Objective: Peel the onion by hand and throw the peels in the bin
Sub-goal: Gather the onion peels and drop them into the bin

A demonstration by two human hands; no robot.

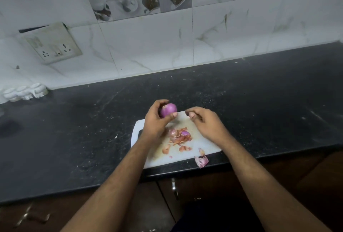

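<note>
The left hand (pixel 156 120) grips the onion (pixel 168 110) above the far edge of the board (pixel 204 145) on the worktop (pixel 259 101); the right hand (pixel 203 122), just beside it, has its fingers curled together, holding nothing I can see. Peels (pixel 179 136) lie on the board

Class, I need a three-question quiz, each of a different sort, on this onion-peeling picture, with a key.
1. True or false: the left hand holds the onion above the white cutting board.
2. Where does the largest loose peel lie? A) in a bin B) at the board's near edge, on the black counter C) in the right hand
3. Fill in: a pile of peels lies on the ____.

Key: 1 true; 2 B; 3 cutting board.
</note>
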